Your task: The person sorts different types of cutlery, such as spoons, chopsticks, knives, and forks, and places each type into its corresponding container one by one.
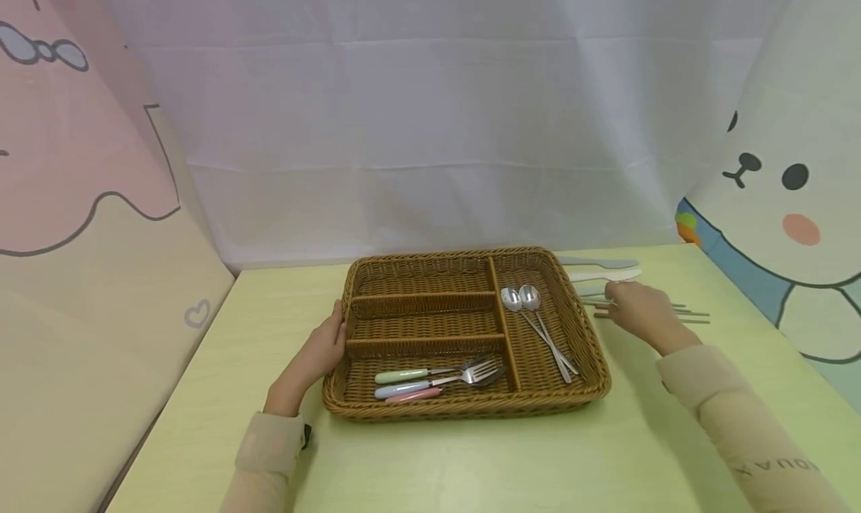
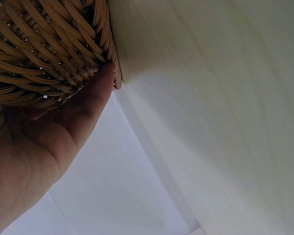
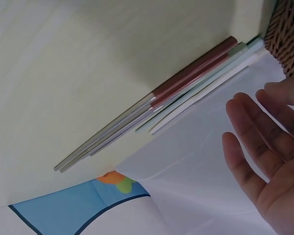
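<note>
A brown wicker cutlery basket [image 1: 464, 407] with several compartments stands on the table. My left hand [image 1: 316, 357] rests against its left side, fingers laid straight along the outer weave. My right hand [image 1: 642, 311] is over the cutlery at the basket's right, its fingers loosely extended; nothing shows in them in the right wrist view. Near it lie a white knife [image 1: 608, 275], a grey-blue knife [image 1: 599, 262] and another pale knife [image 1: 590, 292], partly behind the hand. Several chopsticks [image 1: 693, 321] lie beneath the hand; in the right wrist view red-ended chopsticks [image 3: 195, 67] lie beside the knives.
Two silver spoons [image 1: 530, 298] lie crossed in the basket's right compartment. Forks with green, blue [image 1: 403, 389] and pink handles lie in the front left compartment. A white curtain [image 1: 430, 124] hangs behind the pale yellow table [image 1: 471, 468]; printed cloths [image 1: 794, 221] flank it.
</note>
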Tool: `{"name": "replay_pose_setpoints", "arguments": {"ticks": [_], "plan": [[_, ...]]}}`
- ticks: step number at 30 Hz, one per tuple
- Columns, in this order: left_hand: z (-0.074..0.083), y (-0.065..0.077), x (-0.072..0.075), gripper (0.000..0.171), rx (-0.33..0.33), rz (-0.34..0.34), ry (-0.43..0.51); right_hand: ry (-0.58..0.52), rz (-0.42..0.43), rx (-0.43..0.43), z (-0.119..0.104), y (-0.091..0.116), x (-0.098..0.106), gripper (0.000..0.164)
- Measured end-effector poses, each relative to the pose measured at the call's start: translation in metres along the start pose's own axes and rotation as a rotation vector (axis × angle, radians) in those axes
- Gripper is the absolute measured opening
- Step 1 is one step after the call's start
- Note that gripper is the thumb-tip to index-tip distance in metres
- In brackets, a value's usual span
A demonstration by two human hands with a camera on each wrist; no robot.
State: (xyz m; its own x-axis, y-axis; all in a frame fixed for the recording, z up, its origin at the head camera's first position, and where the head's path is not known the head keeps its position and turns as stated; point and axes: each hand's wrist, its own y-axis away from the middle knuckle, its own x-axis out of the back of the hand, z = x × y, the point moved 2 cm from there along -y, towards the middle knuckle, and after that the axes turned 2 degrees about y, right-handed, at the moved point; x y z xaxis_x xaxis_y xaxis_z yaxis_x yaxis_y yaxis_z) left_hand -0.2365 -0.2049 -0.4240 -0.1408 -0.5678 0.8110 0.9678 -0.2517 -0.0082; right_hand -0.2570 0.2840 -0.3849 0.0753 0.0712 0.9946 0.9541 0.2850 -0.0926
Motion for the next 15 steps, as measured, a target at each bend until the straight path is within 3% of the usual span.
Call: {"name": "replay_pose_setpoints", "arguments": {"ticks": [6, 15], "plan": [[0.0, 0.0, 0.0, 0.054, 0.004, -0.005, 0.015, 0.009, 0.021, 0.006, 0.012, 0.005, -0.009, 0.017], [0.0, 0.0, 0.0, 0.054, 0.007, -0.013, 0.027, 0.032, -0.029, -0.016, 0.02, 0.007, -0.02, 0.016]]}}
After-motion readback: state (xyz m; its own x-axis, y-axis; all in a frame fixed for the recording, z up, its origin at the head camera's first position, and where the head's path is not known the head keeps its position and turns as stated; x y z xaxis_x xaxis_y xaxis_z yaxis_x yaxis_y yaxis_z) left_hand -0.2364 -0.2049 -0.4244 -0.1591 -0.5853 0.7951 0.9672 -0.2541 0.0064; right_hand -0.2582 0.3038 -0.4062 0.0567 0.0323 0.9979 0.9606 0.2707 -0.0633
